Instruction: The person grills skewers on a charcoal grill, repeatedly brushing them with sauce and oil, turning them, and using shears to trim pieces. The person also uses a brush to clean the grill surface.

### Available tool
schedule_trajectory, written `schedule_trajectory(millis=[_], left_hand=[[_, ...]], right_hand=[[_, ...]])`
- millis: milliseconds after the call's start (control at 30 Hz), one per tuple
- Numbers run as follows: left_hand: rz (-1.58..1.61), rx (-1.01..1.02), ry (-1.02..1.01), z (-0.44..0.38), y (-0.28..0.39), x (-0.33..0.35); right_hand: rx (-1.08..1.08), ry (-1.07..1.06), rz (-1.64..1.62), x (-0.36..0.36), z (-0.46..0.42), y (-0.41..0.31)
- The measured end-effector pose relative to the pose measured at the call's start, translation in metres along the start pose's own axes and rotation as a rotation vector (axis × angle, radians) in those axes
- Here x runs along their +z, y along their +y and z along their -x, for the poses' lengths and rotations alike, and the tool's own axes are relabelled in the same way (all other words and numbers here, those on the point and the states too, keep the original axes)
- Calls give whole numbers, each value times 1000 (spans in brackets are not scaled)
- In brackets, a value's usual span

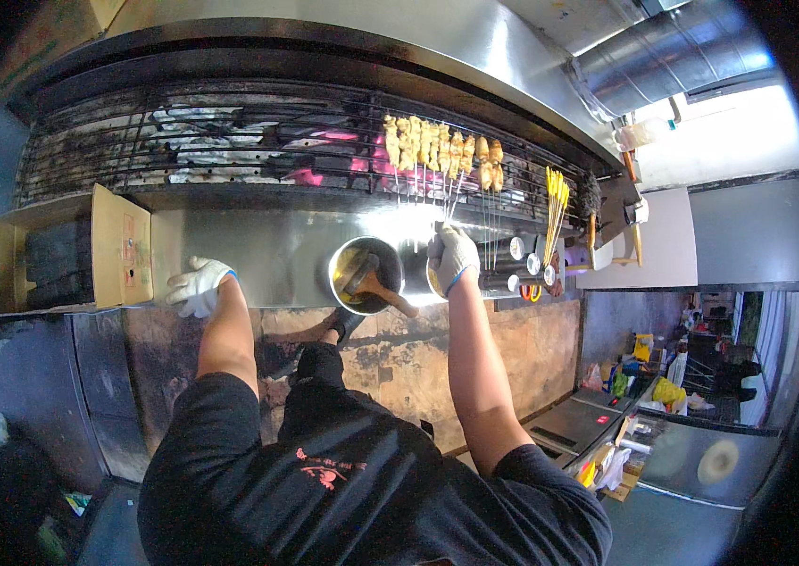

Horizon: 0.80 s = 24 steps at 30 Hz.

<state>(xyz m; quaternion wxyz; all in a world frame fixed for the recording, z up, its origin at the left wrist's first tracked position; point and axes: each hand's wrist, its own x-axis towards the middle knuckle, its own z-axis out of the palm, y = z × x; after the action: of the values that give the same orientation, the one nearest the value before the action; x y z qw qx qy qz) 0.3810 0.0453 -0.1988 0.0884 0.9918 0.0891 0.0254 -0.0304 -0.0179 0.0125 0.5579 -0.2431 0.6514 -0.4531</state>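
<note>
In a white work glove, my right hand [453, 256] is closed on the lower ends of skewers at the grill's near edge. Those belong to a row of skewers of meat pieces [435, 147] lying across the bars of a long charcoal grill [123, 152]. Two skewers with browner pieces [490, 163] lie just right of them. My left hand [200, 286], gloved too, is held over the steel counter [258, 255] with fingers apart and nothing in it. Between my hands a metal pot [336, 265] holds yellowish liquid and a wooden-handled brush [375, 284].
An open cardboard box [123, 247] of dark charcoal stands at the left. Yellow-tipped sticks [556, 194] and several capped containers [516, 247] are at the right. Glowing coals [371, 159] lie under the grill bars. A metal duct [661, 60] runs at the upper right.
</note>
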Motion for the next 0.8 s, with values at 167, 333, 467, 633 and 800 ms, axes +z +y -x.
schedule_trajectory(millis=[167, 333, 467, 633, 800], left_hand=[[-65, -2, -32, 0, 1, -14], [-67, 4, -33, 2, 1, -17], [-67, 5, 17, 2, 1, -11], [-98, 2, 45, 0, 2, -2], [-81, -6, 30, 0, 1, 0]], right_hand=[[60, -95, -24, -1, -2, -5], [149, -132, -160, -13, 1, -11], [120, -110, -57, -20, -5, -10], [-277, 354, 572, -10, 11, -3], [-799, 344, 982, 21, 65, 8]])
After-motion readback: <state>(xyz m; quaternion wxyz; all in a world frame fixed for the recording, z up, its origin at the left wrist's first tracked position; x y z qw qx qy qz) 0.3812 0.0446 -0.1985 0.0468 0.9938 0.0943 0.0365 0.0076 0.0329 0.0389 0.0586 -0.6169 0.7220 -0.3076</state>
